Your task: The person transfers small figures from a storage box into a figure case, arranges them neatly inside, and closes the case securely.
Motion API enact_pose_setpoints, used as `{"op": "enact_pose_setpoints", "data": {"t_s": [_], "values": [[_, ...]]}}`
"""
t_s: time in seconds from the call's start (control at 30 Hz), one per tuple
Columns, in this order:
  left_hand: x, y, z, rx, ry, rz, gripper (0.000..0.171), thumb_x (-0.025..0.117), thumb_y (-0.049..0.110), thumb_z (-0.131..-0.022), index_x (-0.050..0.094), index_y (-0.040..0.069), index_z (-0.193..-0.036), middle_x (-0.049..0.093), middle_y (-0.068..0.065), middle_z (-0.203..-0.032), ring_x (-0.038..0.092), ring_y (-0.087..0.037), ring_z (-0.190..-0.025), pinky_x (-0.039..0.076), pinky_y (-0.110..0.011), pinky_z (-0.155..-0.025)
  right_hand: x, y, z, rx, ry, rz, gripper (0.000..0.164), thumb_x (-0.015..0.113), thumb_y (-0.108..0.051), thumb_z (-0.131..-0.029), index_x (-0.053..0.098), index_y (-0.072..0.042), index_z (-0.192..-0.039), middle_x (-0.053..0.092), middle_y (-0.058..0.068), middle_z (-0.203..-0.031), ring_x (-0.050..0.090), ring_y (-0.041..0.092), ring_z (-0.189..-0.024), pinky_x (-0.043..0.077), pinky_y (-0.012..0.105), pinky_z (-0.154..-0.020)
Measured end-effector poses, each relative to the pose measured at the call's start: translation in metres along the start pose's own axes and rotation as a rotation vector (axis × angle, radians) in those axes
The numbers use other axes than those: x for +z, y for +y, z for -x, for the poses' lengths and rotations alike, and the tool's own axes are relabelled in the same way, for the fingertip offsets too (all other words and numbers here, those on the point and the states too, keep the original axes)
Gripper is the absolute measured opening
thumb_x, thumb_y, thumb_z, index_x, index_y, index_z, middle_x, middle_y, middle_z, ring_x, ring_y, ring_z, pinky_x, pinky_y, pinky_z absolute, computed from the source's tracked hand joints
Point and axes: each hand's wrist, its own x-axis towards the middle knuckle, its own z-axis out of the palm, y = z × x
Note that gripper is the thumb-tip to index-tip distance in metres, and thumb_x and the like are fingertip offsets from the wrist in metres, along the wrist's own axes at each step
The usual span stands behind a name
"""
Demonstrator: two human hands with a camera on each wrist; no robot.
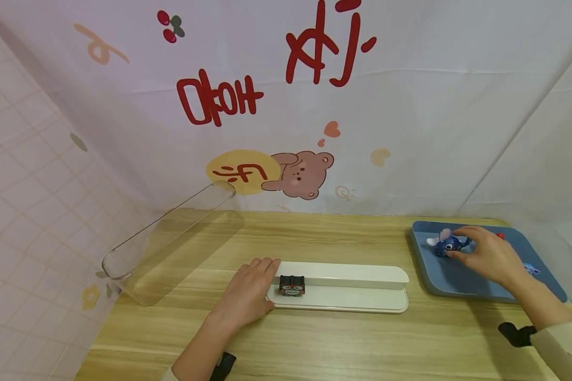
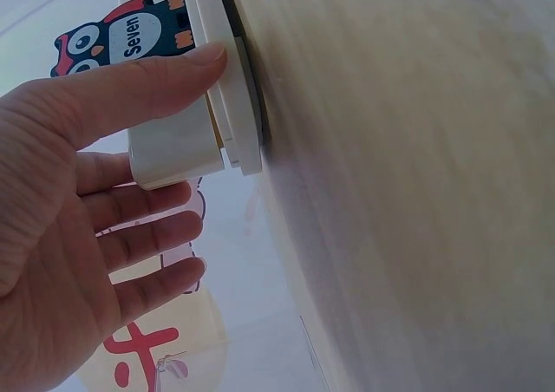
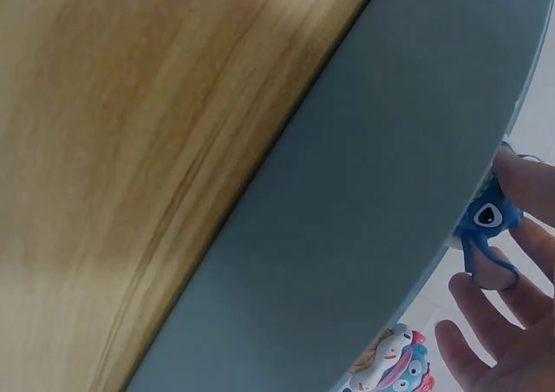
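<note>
My left hand holds the left end of a white two-step display stand, thumb at the front edge and fingers round the back. On the stand's lower step, beside that hand, stands a small dark owl figure; its belly reads "Seven" in the left wrist view, where the thumb crosses in front of the stand. Over a blue tray at the right, my right hand pinches a blue big-eared figurine between thumb and fingers. The right wrist view shows the figurine's eye and ear past the tray's rim.
A clear plastic cover lies at the left, near the wall. More small figures are in the tray: a light blue one and a red bit behind the right hand. A printed cloth hangs behind the wooden table.
</note>
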Motion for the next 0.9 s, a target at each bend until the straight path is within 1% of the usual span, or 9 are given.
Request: {"op": "enact_pose_setpoints", "data": {"t_s": [0.23, 0.33, 0.5, 0.8, 0.9], "values": [[0.0002, 0.0005, 0.0009, 0.009, 0.012, 0.006, 0.096, 0.1, 0.019, -0.068, 0.052, -0.002, -0.148, 0.062, -0.012, -0.137, 0.058, -0.031, -0.122, 0.051, -0.05, -0.1, 0.0033, 0.0037, -0.0032, -0.004, -0.012, -0.018, 0.059, 0.087, -0.026, -0.086, 0.065, 0.009, -0.127, 0.061, 0.036, -0.125, 0.063, 0.056, -0.104, 0.051, 0.068, -0.074], [0.0006, 0.0003, 0.001, 0.012, 0.015, 0.002, 0.096, 0.101, 0.019, -0.067, 0.052, -0.002, -0.148, 0.062, -0.012, -0.136, 0.058, -0.03, -0.122, 0.051, -0.05, -0.1, 0.0031, 0.0037, -0.0056, -0.003, -0.023, -0.054, 0.058, 0.088, -0.023, -0.085, 0.065, 0.011, -0.125, 0.064, 0.036, -0.118, 0.064, 0.054, -0.101, 0.052, 0.066, -0.073], [0.0005, 0.0, 0.0013, 0.017, 0.02, -0.007, 0.097, 0.101, 0.02, -0.067, 0.052, -0.002, -0.148, 0.062, -0.012, -0.136, 0.058, -0.03, -0.121, 0.051, -0.049, -0.1, 0.0011, 0.0026, -0.0082, 0.006, -0.055, -0.1, 0.056, 0.088, -0.025, -0.087, 0.065, 0.013, -0.122, 0.069, 0.032, -0.107, 0.066, 0.05, -0.095, 0.055, 0.06, -0.069], [0.0001, 0.0, 0.0016, 0.016, 0.019, -0.018, 0.098, 0.101, 0.022, -0.067, 0.052, -0.001, -0.149, 0.062, -0.012, -0.137, 0.058, -0.029, -0.122, 0.051, -0.049, -0.1, -0.0021, 0.0006, -0.008, -0.009, -0.075, -0.082, 0.056, 0.086, -0.026, -0.088, 0.066, 0.014, -0.121, 0.07, 0.031, -0.104, 0.068, 0.046, -0.089, 0.057, 0.055, -0.066], [-0.0001, 0.0001, 0.0017, 0.017, 0.024, -0.015, 0.097, 0.101, 0.022, -0.067, 0.052, -0.001, -0.148, 0.062, -0.012, -0.136, 0.058, -0.03, -0.121, 0.052, -0.049, -0.1, -0.0037, -0.0001, -0.0072, -0.016, -0.053, -0.059, 0.052, 0.086, -0.027, -0.088, 0.068, 0.011, -0.119, 0.07, 0.029, -0.103, 0.069, 0.042, -0.085, 0.055, 0.054, -0.063]]}}
